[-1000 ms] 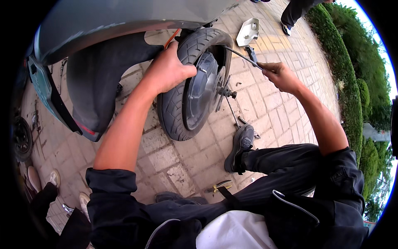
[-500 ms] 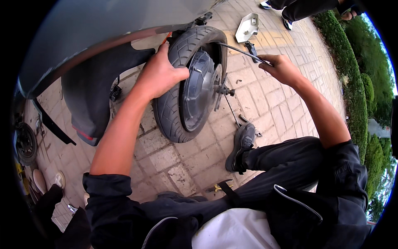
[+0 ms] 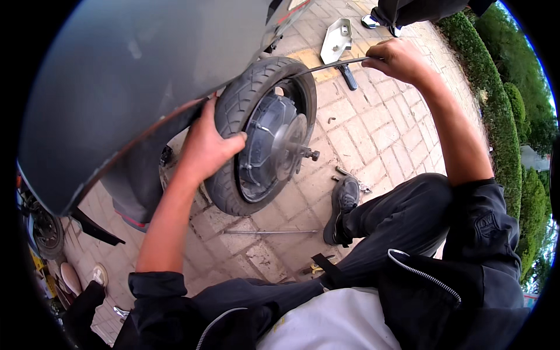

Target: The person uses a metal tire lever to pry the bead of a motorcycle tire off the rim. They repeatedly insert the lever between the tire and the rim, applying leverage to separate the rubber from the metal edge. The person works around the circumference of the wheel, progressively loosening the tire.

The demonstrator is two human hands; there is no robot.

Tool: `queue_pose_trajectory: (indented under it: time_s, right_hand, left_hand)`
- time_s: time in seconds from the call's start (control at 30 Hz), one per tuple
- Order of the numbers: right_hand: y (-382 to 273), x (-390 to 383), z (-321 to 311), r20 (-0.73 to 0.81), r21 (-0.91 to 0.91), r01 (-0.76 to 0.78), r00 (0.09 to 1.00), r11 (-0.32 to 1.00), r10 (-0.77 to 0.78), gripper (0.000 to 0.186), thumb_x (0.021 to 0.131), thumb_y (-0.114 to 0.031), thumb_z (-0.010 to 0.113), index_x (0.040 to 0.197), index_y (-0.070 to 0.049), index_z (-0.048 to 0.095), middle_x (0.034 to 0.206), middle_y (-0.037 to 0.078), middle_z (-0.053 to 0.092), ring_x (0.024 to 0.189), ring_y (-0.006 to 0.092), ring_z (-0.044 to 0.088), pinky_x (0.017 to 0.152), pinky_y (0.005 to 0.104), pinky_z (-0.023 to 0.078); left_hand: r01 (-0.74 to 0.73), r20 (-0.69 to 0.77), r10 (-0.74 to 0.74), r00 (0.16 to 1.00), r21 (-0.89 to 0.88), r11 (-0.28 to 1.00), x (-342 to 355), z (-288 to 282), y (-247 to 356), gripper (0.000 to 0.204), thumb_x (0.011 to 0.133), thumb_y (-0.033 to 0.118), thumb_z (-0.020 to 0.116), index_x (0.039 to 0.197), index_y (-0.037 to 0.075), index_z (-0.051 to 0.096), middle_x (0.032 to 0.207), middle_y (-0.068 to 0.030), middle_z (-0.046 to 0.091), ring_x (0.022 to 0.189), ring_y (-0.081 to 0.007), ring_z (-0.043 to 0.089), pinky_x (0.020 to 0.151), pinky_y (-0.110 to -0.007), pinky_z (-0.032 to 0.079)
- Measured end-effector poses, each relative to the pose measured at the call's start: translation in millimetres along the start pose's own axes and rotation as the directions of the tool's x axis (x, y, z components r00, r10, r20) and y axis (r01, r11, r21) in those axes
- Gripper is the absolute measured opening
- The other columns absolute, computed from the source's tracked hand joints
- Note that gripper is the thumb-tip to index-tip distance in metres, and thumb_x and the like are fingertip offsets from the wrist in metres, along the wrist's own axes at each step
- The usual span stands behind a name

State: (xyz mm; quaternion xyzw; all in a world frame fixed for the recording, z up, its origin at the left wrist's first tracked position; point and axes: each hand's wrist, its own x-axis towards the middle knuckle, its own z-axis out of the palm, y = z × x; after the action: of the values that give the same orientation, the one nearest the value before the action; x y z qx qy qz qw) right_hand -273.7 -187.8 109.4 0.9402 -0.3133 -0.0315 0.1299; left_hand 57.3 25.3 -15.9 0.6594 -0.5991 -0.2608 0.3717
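A wheel with a black tyre (image 3: 232,111) and a dark hub motor (image 3: 267,137) stands beneath a large grey body panel (image 3: 140,87). My left hand (image 3: 207,143) is wrapped over the tyre's left side, its thumb on the sidewall and its fingertips partly hidden. In my right hand (image 3: 399,60), raised at the upper right, is the end of a long thin tyre lever (image 3: 335,66). The lever's far tip reaches the upper edge of the tyre, by the rim. An axle with a nut (image 3: 310,154) sticks out of the hub toward the right.
A thin metal rod (image 3: 268,232) lies on the paving below the wheel. Near my shoe (image 3: 345,201) are metal tools (image 3: 353,179), with a yellow-handled tool (image 3: 314,268) by my leg. Beyond lie a white cover (image 3: 336,42) and a black part (image 3: 347,77). Other people's feet (image 3: 370,22) show behind.
My right hand has moved up and away, leaving the lever nearly level. The rod that leaned by the axle now lies on the ground. The wheel and left hand appear lower and further left.
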Motion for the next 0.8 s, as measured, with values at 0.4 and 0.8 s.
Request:
queue_pose_trajectory:
  time_s: [0.4, 0.8]
  right_hand:
    - [-9, -11, -12, -0.025, -0.033, 0.032, 0.999, 0.999, -0.033, 0.026, 0.083, -0.033, 0.069, 0.079, -0.008, 0.067, 0.069, 0.01, 0.061, 0.064, 0.0313, 0.059, 0.056, 0.0405, 0.045]
    - [-47, -25, -77, -0.034, -0.102, 0.226, 0.972, 0.969, -0.231, 0.025, 0.08, -0.023, 0.072, 0.071, -0.004, 0.058, 0.063, 0.011, 0.054, 0.058, 0.0316, 0.056, 0.054, 0.0416, 0.041]
  left_hand:
    - [0.027, -0.004, -0.028, 1.0, -0.127, 0.991, -9, -3, 6, 0.081, 0.069, 0.025, 0.075, 0.134, -0.007, 0.039, 0.127, -0.0268, 0.053, 0.119, -0.0355, 0.053, 0.101, -0.039, 0.04]
    - [0.25, 0.174, -0.236, 0.956, -0.058, 0.967, -15, -24, 29, 0.089, 0.066, 0.039, 0.076, 0.134, -0.007, 0.041, 0.126, -0.0254, 0.054, 0.116, -0.029, 0.055, 0.1, -0.035, 0.04]
